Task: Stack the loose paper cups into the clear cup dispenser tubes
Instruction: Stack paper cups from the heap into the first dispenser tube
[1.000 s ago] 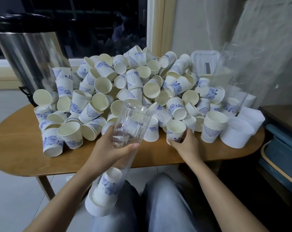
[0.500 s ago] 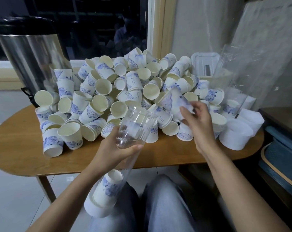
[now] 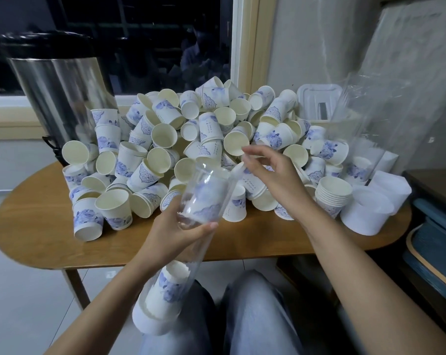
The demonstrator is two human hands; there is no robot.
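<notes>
Centrally, head cam: left hand (image 3: pixel 173 237) grips tilted clear dispenser tube (image 3: pixel 193 254) over the lap, w/ cup stack (image 3: pixel 168 288) at its bottom and a blurred cup (image 3: pixel 204 198) near its mouth. Right hand (image 3: pixel 270 175) hovers just above, fingers loose & spread. Loose cups (image 3: pixel 165 139) heaped on wooden worktop (image 3: pixel 37 231).

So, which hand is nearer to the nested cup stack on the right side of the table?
Right. The right hand is just left of the nested cup stack; the left hand is farther left, gripping the clear dispenser tube.
</notes>
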